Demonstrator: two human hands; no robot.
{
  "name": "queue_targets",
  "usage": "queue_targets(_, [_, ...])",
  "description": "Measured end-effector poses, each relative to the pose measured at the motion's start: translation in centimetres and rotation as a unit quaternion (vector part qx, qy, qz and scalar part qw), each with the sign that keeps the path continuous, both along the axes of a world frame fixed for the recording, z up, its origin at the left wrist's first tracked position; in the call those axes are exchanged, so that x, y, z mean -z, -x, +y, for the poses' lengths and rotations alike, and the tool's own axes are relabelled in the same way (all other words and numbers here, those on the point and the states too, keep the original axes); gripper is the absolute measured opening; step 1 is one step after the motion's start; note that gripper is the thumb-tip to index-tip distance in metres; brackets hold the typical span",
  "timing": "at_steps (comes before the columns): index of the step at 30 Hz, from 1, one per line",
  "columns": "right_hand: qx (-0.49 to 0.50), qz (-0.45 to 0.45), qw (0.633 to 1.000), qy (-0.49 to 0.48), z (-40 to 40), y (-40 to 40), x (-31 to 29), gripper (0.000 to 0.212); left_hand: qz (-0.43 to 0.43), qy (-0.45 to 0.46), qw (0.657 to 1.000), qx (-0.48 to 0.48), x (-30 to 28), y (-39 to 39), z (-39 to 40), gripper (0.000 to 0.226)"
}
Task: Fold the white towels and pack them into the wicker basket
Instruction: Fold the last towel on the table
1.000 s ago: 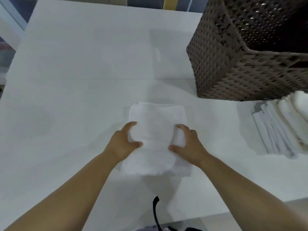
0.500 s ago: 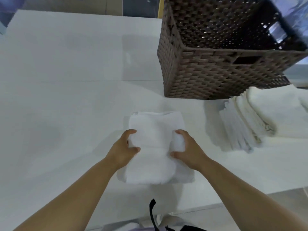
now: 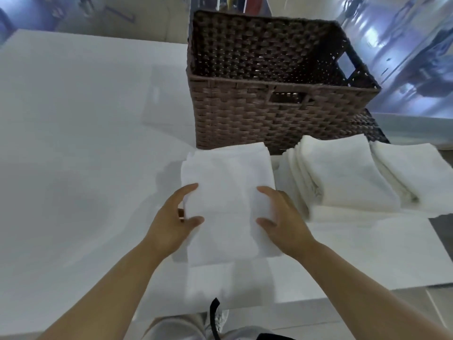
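Folded white terry towel (image 3: 228,204) is being gripped at both sides by the left hand (image 3: 171,223) and right hand (image 3: 282,220); ahead, the brown woven wicker basket (image 3: 274,94) looks empty, so packing remains, and 2 folded stacks (image 3: 355,177) are waiting rightward.

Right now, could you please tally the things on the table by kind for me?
Folded towel held by the left hand and right hand: 1
Stacks of folded towels at the right: 2
Wicker basket: 1
Total: 4
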State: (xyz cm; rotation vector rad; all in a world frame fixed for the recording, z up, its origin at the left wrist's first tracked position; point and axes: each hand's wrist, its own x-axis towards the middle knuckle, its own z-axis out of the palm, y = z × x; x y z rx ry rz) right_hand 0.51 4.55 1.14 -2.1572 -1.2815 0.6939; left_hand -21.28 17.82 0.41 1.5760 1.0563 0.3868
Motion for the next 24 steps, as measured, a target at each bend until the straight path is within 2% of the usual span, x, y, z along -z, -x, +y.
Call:
queue_targets(7, [0.031, -0.054, 0.981, -0.183, 0.3, -1.7, -5.5, 0.056, -0.092, -0.083, 0.992, -0.003, -8.1, -2.1, 2.1, 0.065])
queue_targets(12, [0.039, -0.071, 0.96, -0.266, 3.1, -3.4, -10.6, 0.065, -0.132, -0.155, 0.979, 0.033, -14.2, -4.1, 5.3, 0.062])
queue_targets(15, [0.028, -0.1, 0.954, -0.28, 5.5, -4.5, -14.0, 0.063, -0.127, -0.178, 0.975, 0.051, -17.0, -5.7, 8.4, 0.058])
queue_targets(19, [0.026, -0.111, 0.965, -0.235, 9.1, -5.9, -19.0, 0.062, -0.123, -0.188, 0.973, 0.058, -19.7, -7.9, 12.7, 0.051])
queue_targets(24, [0.003, -0.061, 0.975, -0.212, 13.4, -7.9, -22.9, 0.064, -0.106, -0.217, 0.969, 0.056, -22.0, -10.4, 16.8, 0.054])
